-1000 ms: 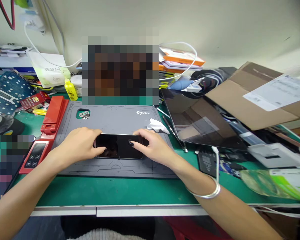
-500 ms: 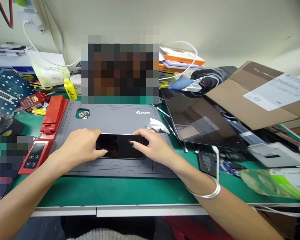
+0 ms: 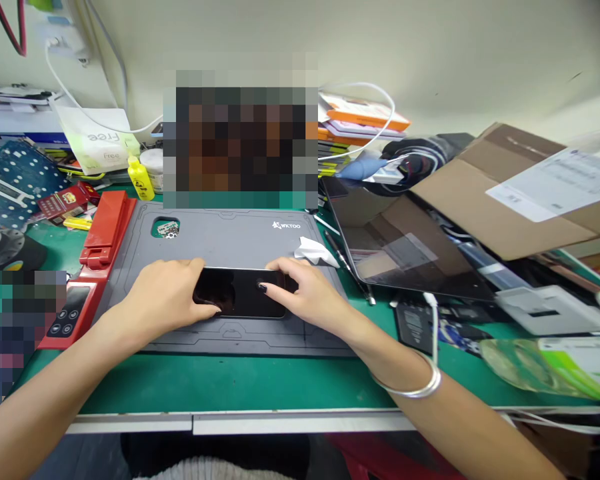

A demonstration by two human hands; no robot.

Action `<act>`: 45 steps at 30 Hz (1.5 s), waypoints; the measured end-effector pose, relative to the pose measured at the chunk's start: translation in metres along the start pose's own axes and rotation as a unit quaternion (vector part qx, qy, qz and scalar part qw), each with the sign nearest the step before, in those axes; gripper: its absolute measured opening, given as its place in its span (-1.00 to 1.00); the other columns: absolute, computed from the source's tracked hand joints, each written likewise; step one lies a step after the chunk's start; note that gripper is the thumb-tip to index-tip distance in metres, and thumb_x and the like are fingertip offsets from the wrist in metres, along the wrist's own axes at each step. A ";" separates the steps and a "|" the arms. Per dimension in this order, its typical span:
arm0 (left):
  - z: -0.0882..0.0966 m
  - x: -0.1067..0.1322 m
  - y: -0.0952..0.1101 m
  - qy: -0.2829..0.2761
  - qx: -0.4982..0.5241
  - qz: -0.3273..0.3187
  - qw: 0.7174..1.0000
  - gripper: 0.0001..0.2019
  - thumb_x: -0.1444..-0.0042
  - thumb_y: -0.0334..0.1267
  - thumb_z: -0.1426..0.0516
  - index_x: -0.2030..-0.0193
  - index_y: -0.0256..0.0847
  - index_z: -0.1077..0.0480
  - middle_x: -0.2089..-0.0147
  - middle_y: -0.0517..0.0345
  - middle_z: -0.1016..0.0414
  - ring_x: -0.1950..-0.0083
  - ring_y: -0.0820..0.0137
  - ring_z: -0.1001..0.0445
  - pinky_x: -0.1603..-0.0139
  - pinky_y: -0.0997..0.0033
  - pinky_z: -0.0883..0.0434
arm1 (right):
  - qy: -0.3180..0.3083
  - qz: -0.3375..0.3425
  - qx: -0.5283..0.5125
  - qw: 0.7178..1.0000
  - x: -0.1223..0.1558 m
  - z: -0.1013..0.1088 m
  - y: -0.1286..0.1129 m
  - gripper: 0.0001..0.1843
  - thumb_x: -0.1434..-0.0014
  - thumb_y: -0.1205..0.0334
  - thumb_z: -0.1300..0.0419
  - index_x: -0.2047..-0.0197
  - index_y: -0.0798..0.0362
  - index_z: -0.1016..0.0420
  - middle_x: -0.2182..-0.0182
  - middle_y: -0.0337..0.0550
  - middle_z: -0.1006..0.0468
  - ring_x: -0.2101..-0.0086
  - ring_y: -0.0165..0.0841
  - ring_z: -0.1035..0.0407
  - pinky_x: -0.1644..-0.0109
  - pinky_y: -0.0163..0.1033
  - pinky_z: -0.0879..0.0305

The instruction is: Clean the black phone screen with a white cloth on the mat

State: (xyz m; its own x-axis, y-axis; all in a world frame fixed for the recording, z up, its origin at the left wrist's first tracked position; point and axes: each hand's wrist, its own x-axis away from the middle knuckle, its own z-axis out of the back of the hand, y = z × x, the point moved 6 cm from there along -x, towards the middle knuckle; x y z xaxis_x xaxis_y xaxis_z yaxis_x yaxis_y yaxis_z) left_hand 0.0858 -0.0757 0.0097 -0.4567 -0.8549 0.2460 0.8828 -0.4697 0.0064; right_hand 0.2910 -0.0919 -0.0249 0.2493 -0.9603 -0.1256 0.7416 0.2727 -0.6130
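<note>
A smartphone (image 3: pixel 245 293) with a dark, glossy screen lies sideways over the grey work mat (image 3: pixel 220 237). Its left end is gripped by my left hand (image 3: pixel 173 290), thumb along the near edge and fingers at the far edge. At the other end, my right hand (image 3: pixel 305 290) has its thumb on the glass and its fingers curled round the far corner. Whether the phone rests flat on the mat or is slightly raised, I cannot tell. A crumpled white tissue (image 3: pixel 316 251) is just beyond my right hand.
Left of the mat stands a red device (image 3: pixel 107 223) with a button panel. A yellow bottle (image 3: pixel 140 179) is behind it. To the right are a pen (image 3: pixel 347 263), a large dark screen panel (image 3: pixel 405 247) and a cardboard box (image 3: pixel 505 180). Small metal parts (image 3: pixel 169 229) sit in the mat's cut-out.
My left thumb has slid slightly to the right along the phone's near edge. My right hand and the phone look nearly unchanged.
</note>
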 end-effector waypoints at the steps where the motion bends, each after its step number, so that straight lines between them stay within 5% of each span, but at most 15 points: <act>1: 0.000 0.000 0.000 0.000 -0.002 -0.011 1.000 -0.51 -0.08 0.09 -0.19 -0.04 -0.19 -0.35 0.10 0.00 -0.59 0.11 -0.01 -0.57 0.29 0.20 -0.38 | 0.005 0.010 0.001 1.000 0.000 0.001 -0.002 -0.88 -0.20 0.11 -0.17 0.28 -0.03 -0.39 0.37 -0.19 -0.52 0.33 -0.26 -0.36 0.17 -0.11 -0.29; 9: 0.002 0.002 -0.003 -0.015 -0.026 -0.043 0.999 -0.38 -0.06 0.08 -0.23 -0.23 -0.11 -0.29 0.06 0.03 -0.54 0.13 0.03 -0.56 0.20 0.19 -0.40 | 0.070 0.080 -0.005 0.994 0.002 0.020 -0.005 -0.90 -0.18 0.21 -0.18 0.20 -0.01 -0.41 0.32 -0.15 -0.51 0.30 -0.27 -0.43 0.20 -0.16 -0.38; 15: -0.003 -0.002 -0.005 -0.015 -0.034 -0.051 0.998 -0.31 -0.04 0.14 -0.23 -0.27 -0.13 -0.30 0.02 -0.03 -0.46 0.14 0.03 -0.54 0.13 0.15 -0.42 | 0.210 0.012 0.159 0.965 0.004 0.056 0.027 -0.75 -0.15 0.25 -0.13 0.09 0.02 -0.46 0.16 0.02 -0.52 0.17 -0.10 -0.42 0.15 -0.01 -0.37; 21: -0.002 -0.003 -0.005 -0.019 -0.018 -0.060 0.998 -0.32 -0.04 0.13 -0.23 -0.25 -0.14 -0.31 0.02 -0.03 -0.46 0.14 0.04 -0.53 0.11 0.14 -0.41 | 0.143 -0.005 0.281 0.949 -0.001 0.048 0.040 -0.78 -0.20 0.31 -0.05 0.26 0.03 -0.53 0.31 0.05 -0.55 0.28 -0.07 -0.38 0.27 0.02 -0.32; 26: -0.001 -0.003 -0.005 -0.012 -0.007 -0.058 0.998 -0.35 -0.03 0.11 -0.25 -0.21 -0.17 -0.35 0.03 -0.02 -0.48 0.14 0.03 -0.52 0.11 0.13 -0.41 | 0.198 0.082 0.163 0.963 0.004 0.047 0.009 -0.72 -0.31 0.33 0.02 0.24 -0.02 -0.53 0.26 -0.04 -0.60 0.22 -0.19 -0.48 0.15 -0.01 -0.43; 32: -0.004 -0.001 -0.003 -0.009 -0.004 -0.059 0.998 -0.35 -0.02 0.10 -0.27 -0.20 -0.18 -0.35 0.00 -0.04 -0.47 0.12 0.05 -0.53 0.06 0.14 -0.39 | 0.011 0.328 0.083 0.941 0.022 0.003 -0.048 -0.78 -0.32 0.34 -0.09 0.06 0.07 -0.53 0.06 0.00 -0.61 0.04 -0.20 -0.48 -0.04 -0.02 -0.48; 36: -0.003 -0.001 -0.005 -0.014 -0.002 -0.067 0.998 -0.36 -0.02 0.08 -0.28 -0.19 -0.20 -0.35 0.00 -0.04 -0.47 0.13 0.06 -0.52 0.08 0.15 -0.38 | -0.031 0.329 0.126 0.935 0.026 -0.008 -0.054 -0.72 -0.27 0.22 -0.19 0.01 0.17 -0.52 0.01 0.16 -0.57 0.01 -0.06 -0.45 -0.06 0.14 -0.44; 45: -0.003 -0.006 -0.021 -0.039 0.097 -0.128 0.986 -0.62 0.04 -0.22 -0.30 0.06 -0.23 -0.41 0.16 0.09 -0.44 0.23 0.29 -0.46 0.31 0.39 -0.30 | -0.093 0.309 0.146 0.935 0.033 -0.010 -0.057 -0.54 -0.22 0.13 -0.23 -0.13 0.16 -0.45 -0.13 0.17 -0.48 -0.14 -0.05 -0.36 -0.28 0.22 -0.24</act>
State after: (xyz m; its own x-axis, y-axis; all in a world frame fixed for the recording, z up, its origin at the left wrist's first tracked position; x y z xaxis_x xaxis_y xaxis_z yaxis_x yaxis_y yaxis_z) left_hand 0.0694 -0.0618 0.0048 -0.6647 -0.6899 0.2867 0.7471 -0.6108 0.2622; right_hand 0.2509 -0.1398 -0.0022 0.7708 -0.5939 -0.2305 0.5515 0.8032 -0.2252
